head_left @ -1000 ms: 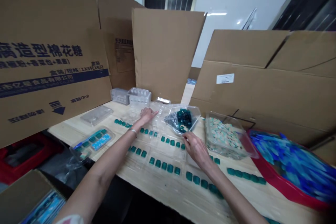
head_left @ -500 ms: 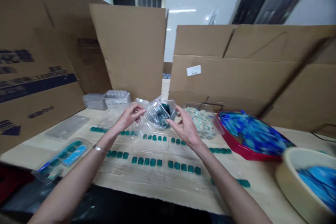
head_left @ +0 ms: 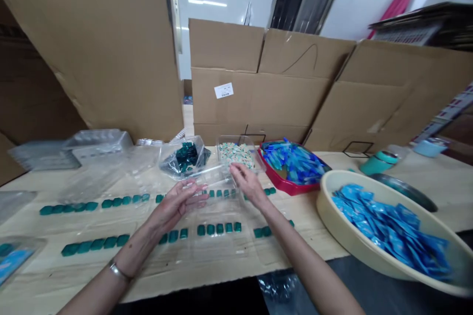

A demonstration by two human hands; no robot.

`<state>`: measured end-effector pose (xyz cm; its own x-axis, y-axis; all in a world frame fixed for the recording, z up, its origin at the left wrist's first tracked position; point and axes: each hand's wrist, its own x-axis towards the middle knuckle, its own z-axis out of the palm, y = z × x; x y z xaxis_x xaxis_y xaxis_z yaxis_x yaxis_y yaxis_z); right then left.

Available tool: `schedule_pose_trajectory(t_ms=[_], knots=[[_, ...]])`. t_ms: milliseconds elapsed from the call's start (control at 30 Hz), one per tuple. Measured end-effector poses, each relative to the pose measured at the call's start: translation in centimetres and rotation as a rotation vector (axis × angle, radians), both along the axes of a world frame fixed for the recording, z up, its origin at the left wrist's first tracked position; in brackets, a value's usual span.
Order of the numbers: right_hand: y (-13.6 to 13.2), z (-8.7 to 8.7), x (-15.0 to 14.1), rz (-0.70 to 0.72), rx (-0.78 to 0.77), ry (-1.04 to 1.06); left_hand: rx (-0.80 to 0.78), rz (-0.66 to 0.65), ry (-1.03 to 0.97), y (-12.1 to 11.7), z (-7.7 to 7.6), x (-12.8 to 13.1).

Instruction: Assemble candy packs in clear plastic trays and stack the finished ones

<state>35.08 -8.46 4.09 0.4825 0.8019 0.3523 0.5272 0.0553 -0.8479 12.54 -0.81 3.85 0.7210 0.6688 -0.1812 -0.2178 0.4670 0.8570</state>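
Note:
A clear plastic tray [head_left: 211, 173] is between my two hands, its edges hard to make out against the table. My right hand [head_left: 248, 184] has its fingers pinched on the tray's right edge. My left hand [head_left: 179, 203] is beside the tray's left side, palm turned up and fingers stretched out; whether it touches the plastic is unclear. Below and around the hands, small dark green blocks [head_left: 219, 229] lie in rows of short groups, with clear plastic about some of them. Just beyond, a clear container holds more dark green pieces [head_left: 186, 156].
A clear box of pale pieces [head_left: 236, 152] stands behind my right hand. Right of it are a red tray [head_left: 283, 184] of blue sticks and a cream basin [head_left: 328, 206] of blue packets. Stacked clear trays [head_left: 99, 142] stand left. Cardboard walls [head_left: 225, 54] line the back.
The view has swung right. My hands have come away from the container of dark green pieces, nearer over the rows of blocks. My left fingers have spread out.

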Motion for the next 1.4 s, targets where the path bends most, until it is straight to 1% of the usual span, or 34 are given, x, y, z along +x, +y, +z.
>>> schedule_pose_trajectory(t_ms=[67, 100, 133, 200, 267, 333, 467, 567, 633, 833, 1000, 1100, 1200, 1300, 1400], knots=[[0.5, 0.7, 4.1, -0.158, 0.055, -0.275, -0.01, -0.069, 0.021, 0.0, 0.2, 0.7], [0.9, 1.0, 6.2, -0.232, 0.033, -0.374, -0.013, -0.115, 0.023, 0.0, 0.4, 1.0], [1.5, 1.4, 8.2, -0.296, -0.028, -0.464, -0.016, -0.156, 0.025, 0.1, 0.5, 1.2], [2.9, 1.9, 11.4, -0.363, -0.221, -0.655, -0.026, -0.203, 0.031, 0.0, 0.5, 1.5], [4.8, 2.0, 13.4, -0.353, -0.405, -0.82, -0.044, -0.209, 0.043, -0.1, 0.2, 1.6], [6.9, 1.9, 14.3, -0.304, -0.515, -0.918, -0.071, -0.218, 0.049, -0.1, -0.4, 1.6], [11.1, 1.0, 14.8, -0.213, -0.616, -1.009, -0.125, -0.255, 0.058, -0.1, -1.5, 1.2], [13.4, 0.3, 15.0, -0.178, -0.668, -1.069, -0.143, -0.276, 0.076, -0.1, -1.7, 1.0], [14.4, -0.1, 15.2, -0.16, -0.69, -1.097, -0.151, -0.276, 0.089, -0.1, -1.7, 1.0], [15.7, -1.2, 16.1, -0.104, -0.697, -1.11, -0.162, -0.291, 0.081, -0.1, -1.4, 1.1], [15.7, -1.3, 16.9, -0.019, -0.65, -1.019, -0.164, -0.294, 0.102, 0.0, -1.5, 1.3], [15.3, -0.8, 17.7, 0.008, -0.6, -0.916, -0.16, -0.3, 0.107, 0.1, -1.7, 1.3], [14.8, 0.1, 18.7, 0.043, -0.554, -0.781, -0.166, -0.295, 0.1, 0.1, -1.9, 1.3], [14.3, 1.0, 19.3, 0.132, -0.541, -0.641, -0.169, -0.305, 0.114, 0.1, -2.1, 1.2], [13.8, 1.4, 18.9, 0.25, -0.553, -0.531, -0.155, -0.324, 0.121, 0.1, -2.3, 1.2]])
